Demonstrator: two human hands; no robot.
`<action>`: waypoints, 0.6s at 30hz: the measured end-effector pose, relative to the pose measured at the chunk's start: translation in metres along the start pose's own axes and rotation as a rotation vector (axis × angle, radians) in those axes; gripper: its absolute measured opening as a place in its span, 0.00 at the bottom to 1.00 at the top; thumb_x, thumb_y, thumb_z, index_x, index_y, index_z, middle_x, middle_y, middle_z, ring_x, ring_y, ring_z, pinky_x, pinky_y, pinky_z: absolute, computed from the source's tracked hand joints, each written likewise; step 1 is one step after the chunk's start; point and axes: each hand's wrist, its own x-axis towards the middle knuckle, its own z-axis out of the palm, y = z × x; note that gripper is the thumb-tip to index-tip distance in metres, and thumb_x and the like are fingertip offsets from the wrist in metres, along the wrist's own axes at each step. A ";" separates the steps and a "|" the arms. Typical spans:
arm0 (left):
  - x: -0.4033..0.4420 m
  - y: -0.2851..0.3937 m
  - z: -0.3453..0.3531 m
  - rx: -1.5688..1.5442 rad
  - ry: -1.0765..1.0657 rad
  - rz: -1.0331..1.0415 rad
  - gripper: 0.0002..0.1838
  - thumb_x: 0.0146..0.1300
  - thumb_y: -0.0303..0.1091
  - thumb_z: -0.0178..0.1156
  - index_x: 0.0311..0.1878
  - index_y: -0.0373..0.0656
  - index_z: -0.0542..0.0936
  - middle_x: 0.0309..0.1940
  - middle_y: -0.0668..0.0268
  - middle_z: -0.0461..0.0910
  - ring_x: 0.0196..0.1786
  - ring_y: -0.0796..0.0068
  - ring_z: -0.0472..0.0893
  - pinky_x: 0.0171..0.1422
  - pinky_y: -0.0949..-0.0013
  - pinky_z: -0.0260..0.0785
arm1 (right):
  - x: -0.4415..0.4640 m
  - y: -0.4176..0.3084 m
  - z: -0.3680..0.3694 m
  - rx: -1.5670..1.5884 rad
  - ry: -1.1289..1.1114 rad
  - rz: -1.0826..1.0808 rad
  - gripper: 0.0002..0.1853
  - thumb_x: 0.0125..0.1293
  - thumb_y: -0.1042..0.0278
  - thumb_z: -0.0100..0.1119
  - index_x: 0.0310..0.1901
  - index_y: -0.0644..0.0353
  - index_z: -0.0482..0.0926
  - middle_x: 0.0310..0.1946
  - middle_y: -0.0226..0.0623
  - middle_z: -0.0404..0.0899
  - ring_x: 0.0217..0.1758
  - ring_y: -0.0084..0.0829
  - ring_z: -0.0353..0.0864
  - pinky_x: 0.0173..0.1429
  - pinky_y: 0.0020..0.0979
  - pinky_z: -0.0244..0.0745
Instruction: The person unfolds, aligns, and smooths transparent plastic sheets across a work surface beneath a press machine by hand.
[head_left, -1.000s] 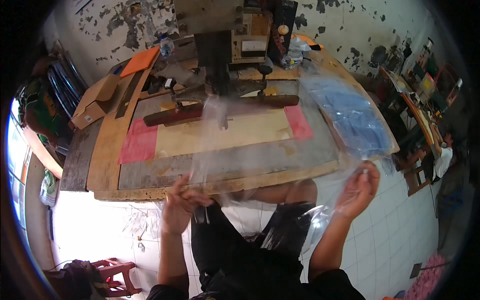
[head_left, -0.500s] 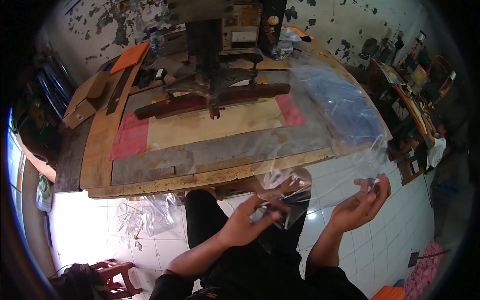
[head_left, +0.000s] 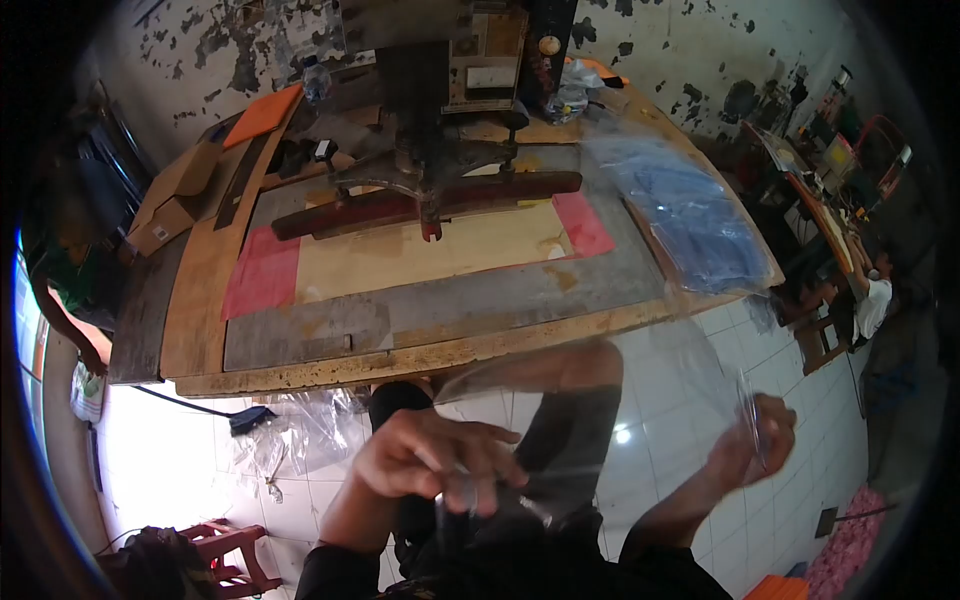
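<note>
1. Clear, flexible plastic film (head_left: 690, 370) spans the lower centre of the frame, in front of our dark-clothed legs, between our hands.
2. Our left hand (head_left: 435, 462), lower centre-left, is half open with bent, blurred fingers; film meets its fingertips, but we cannot tell whether they pinch it.
3. Our right hand (head_left: 755, 442), lower right, is curled closed on the film's edge.
4. Containers: a brown cardboard box (head_left: 172, 205) with raised flaps, upper left, its inside hidden from us; a clear plastic bottle (head_left: 317, 82), top left.
5. A pale yellow panel with pink ends (head_left: 400, 262) lies mid-table; a long dark-red metal press bar (head_left: 500, 195) crosses above it, hiding part.
6. Bluish, clear plastic sheets (head_left: 695, 220) lie stacked at the table's right.
7. A black-headed broom (head_left: 250, 420) sits near crumpled clear plastic (head_left: 310, 430) on the white-tiled floor, left.
</note>
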 end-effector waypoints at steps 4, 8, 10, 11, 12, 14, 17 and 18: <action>0.022 0.047 0.000 0.011 -0.212 0.031 0.14 0.81 0.38 0.60 0.47 0.35 0.86 0.42 0.48 0.91 0.61 0.32 0.86 0.84 0.39 0.55 | -0.013 -0.010 -0.052 0.467 -0.037 0.257 0.06 0.73 0.70 0.60 0.39 0.62 0.75 0.38 0.35 0.76 0.37 0.32 0.76 0.35 0.32 0.76; 0.013 0.041 0.016 0.239 0.498 -0.174 0.18 0.85 0.39 0.54 0.39 0.37 0.81 0.40 0.50 0.90 0.57 0.47 0.88 0.74 0.48 0.69 | 0.017 -0.012 0.002 -0.222 -0.281 0.437 0.13 0.64 0.78 0.71 0.49 0.64 0.83 0.50 0.46 0.83 0.47 0.44 0.84 0.47 0.44 0.83; 0.022 0.024 -0.002 0.381 0.586 -0.313 0.20 0.87 0.40 0.50 0.37 0.37 0.79 0.40 0.51 0.89 0.56 0.56 0.87 0.68 0.54 0.72 | 0.029 -0.014 0.031 -0.348 -0.459 0.400 0.20 0.63 0.72 0.77 0.56 0.61 0.84 0.60 0.47 0.80 0.62 0.50 0.80 0.65 0.52 0.78; 0.022 0.012 -0.008 0.377 0.591 -0.332 0.21 0.87 0.41 0.49 0.38 0.38 0.79 0.42 0.53 0.89 0.56 0.61 0.87 0.67 0.56 0.72 | 0.028 -0.019 0.047 -0.398 -0.452 0.309 0.23 0.63 0.66 0.80 0.58 0.59 0.83 0.65 0.47 0.77 0.69 0.52 0.77 0.72 0.55 0.73; 0.020 0.002 -0.012 0.385 0.604 -0.330 0.21 0.87 0.41 0.49 0.38 0.38 0.79 0.42 0.53 0.89 0.56 0.61 0.87 0.67 0.56 0.72 | 0.020 -0.024 0.058 -0.295 -0.460 0.260 0.28 0.60 0.61 0.83 0.59 0.57 0.83 0.67 0.46 0.75 0.71 0.53 0.74 0.73 0.55 0.71; 0.018 -0.014 -0.016 0.325 0.564 -0.389 0.20 0.88 0.41 0.50 0.40 0.38 0.79 0.45 0.55 0.89 0.58 0.64 0.86 0.67 0.59 0.72 | -0.010 -0.023 0.077 -0.068 -0.476 0.153 0.33 0.52 0.51 0.86 0.58 0.53 0.85 0.69 0.42 0.74 0.74 0.53 0.71 0.73 0.55 0.71; 0.026 -0.021 -0.015 0.174 0.529 -0.328 0.18 0.87 0.40 0.51 0.44 0.37 0.80 0.47 0.57 0.89 0.58 0.68 0.86 0.69 0.61 0.71 | -0.032 -0.023 0.101 -0.066 -0.495 0.077 0.22 0.56 0.63 0.84 0.52 0.52 0.89 0.57 0.35 0.84 0.65 0.46 0.83 0.69 0.50 0.75; 0.025 -0.018 -0.017 0.285 0.508 -0.363 0.14 0.86 0.37 0.53 0.51 0.34 0.81 0.47 0.58 0.89 0.56 0.70 0.87 0.69 0.64 0.72 | -0.030 -0.021 0.104 -0.058 -0.497 0.076 0.22 0.56 0.63 0.84 0.52 0.52 0.89 0.57 0.35 0.84 0.65 0.46 0.83 0.69 0.50 0.75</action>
